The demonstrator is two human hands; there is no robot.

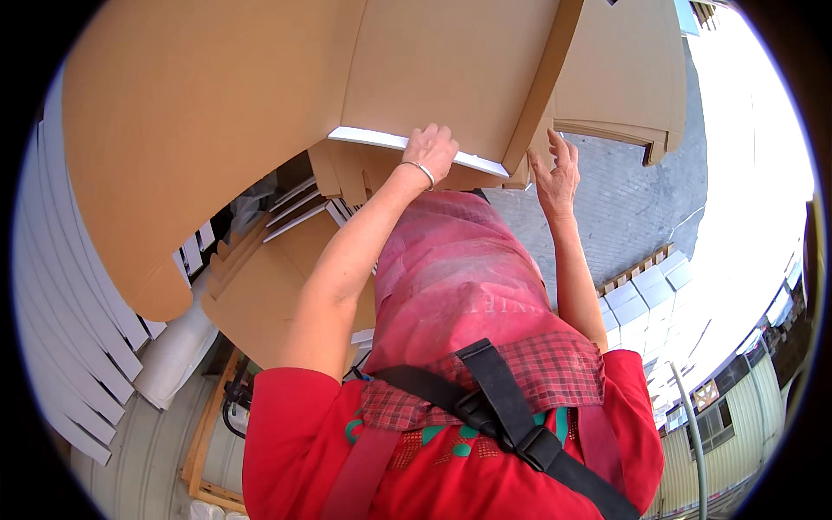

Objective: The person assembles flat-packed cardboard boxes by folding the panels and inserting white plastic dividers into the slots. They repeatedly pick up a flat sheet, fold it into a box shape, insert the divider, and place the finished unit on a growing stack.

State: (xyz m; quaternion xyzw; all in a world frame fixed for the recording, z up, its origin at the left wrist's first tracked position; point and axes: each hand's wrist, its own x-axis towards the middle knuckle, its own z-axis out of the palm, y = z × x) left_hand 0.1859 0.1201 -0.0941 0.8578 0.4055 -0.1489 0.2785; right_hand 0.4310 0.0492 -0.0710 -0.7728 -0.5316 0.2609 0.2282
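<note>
A large brown cardboard sheet with flaps and a white-edged underside fills the top of the view. My left hand, with a thin bracelet at the wrist, grips the sheet's lower white edge. My right hand has its fingers spread and presses against the cardboard's folded edge further right. A second big curved panel of the same cardboard hangs to the left. I wear a red shirt and a pink apron.
Stacks of flat brown and white-edged cardboard blanks lie below left. White sheets fan along the left rim. A grey paved floor, piled white boxes on a pallet and a building wall lie to the right.
</note>
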